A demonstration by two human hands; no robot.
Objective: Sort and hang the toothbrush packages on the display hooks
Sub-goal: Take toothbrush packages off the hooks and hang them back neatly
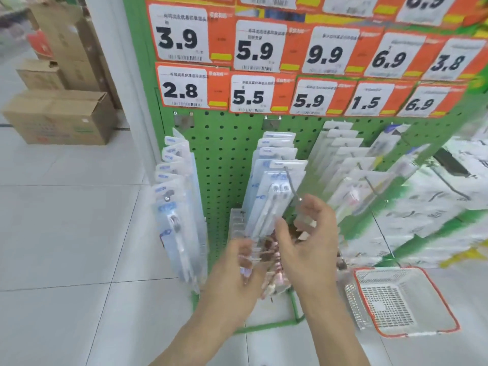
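A green pegboard display (224, 154) carries rows of clear toothbrush packages on metal hooks: a left row (175, 196), a middle row (274, 165) and a right row (343, 165). My left hand (237, 270) grips a stack of packages with pink toothbrushes (266, 260), low in front of the board. My right hand (309, 233) is just right of the stack, fingers curled around the top of a clear package (303, 223) right below the tip of the middle hook (293, 186). Motion blur hides the exact finger contact.
Orange price tags (264, 75) cover the top of the board. A white mesh basket with a red rim (401, 299) sits on the tiled floor at the lower right. Cardboard boxes (60, 114) are stacked at the far left. Green-and-white packs (422, 207) fill the right side.
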